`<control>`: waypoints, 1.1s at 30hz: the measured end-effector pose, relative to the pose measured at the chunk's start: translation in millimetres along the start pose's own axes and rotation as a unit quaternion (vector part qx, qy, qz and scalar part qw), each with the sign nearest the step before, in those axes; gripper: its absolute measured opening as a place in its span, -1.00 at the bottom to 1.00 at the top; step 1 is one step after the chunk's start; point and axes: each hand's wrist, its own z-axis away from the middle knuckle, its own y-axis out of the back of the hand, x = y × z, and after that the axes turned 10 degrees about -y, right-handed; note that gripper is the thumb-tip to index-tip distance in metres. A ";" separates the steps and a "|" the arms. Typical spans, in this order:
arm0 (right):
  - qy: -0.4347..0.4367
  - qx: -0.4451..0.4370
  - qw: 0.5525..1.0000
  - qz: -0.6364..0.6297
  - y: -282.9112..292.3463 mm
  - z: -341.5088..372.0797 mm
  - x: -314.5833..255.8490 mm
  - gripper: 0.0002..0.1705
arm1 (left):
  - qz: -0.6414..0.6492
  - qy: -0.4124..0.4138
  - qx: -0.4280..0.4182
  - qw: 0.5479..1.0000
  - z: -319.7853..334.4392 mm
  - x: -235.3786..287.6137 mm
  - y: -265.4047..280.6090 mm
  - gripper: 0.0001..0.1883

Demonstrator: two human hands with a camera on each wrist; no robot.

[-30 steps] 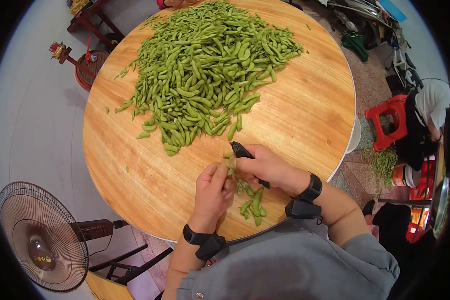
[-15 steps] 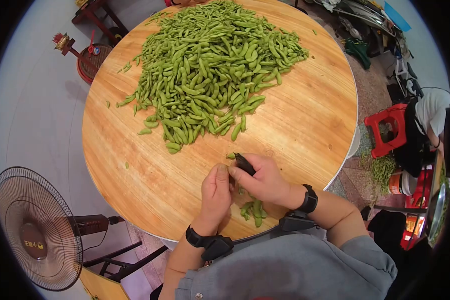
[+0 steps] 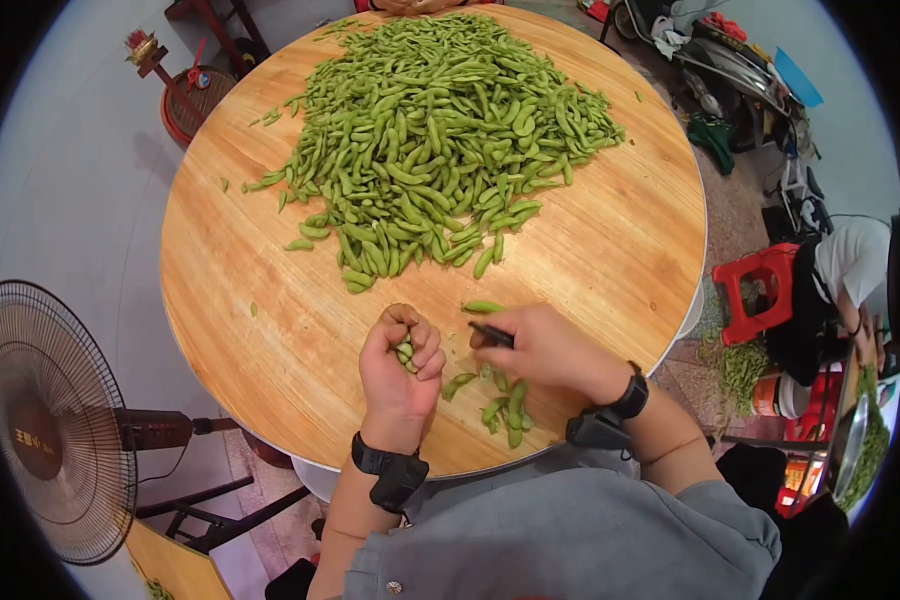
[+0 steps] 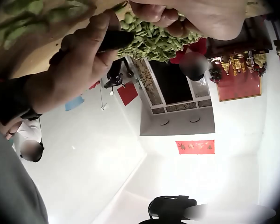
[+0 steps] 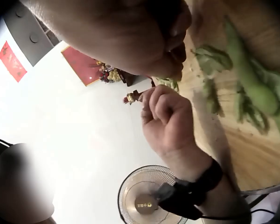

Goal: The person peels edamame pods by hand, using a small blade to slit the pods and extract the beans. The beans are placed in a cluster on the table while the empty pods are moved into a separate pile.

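Observation:
My left hand [image 3: 400, 365] is turned palm up at the near part of the round table [image 3: 610, 250], its fingers curled round a few light green beans [image 3: 405, 352]. To its right, my right hand [image 3: 545, 350] grips a black-handled tool [image 3: 492, 335], whose working end I cannot make out. One green pod [image 3: 482, 307] lies just beyond the right fingers. Several pods [image 3: 515, 412] and what look like split husks lie on the wood below the right hand. Farther off rises a large heap of green pods [image 3: 430, 150].
Across the table, another person's hands [image 3: 410, 6] rest at the far edge. A fan [image 3: 50, 420] stands at the left. On the right are a red stool [image 3: 755, 290], a seated person in a white top [image 3: 855, 260] and a bucket [image 3: 780, 396].
My hands have moved apart, the left to the left and rolled palm up with beans showing. A pod has come to lie left of the small pile near me.

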 end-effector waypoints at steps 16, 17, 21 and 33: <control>0.103 0.315 0.943 0.031 24.4 -53.2 -15.9 -0.83 | -0.064 0.056 0.039 0.996 2.5 -4.4 -1.0 -0.83; 0.015 0.227 0.968 -0.105 26.4 -42.4 -19.2 -0.84 | -0.063 0.058 0.040 0.996 4.3 -6.8 -3.9 -0.83; -0.167 -0.036 0.845 -0.506 27.8 -10.3 -22.2 -0.85 | -0.165 0.140 -0.020 0.976 9.9 -11.0 -9.4 -0.79; -0.140 -0.059 0.916 -0.372 14.2 42.1 -14.1 -0.67 | -0.218 0.090 -0.058 0.970 43.4 -25.4 -18.0 -0.79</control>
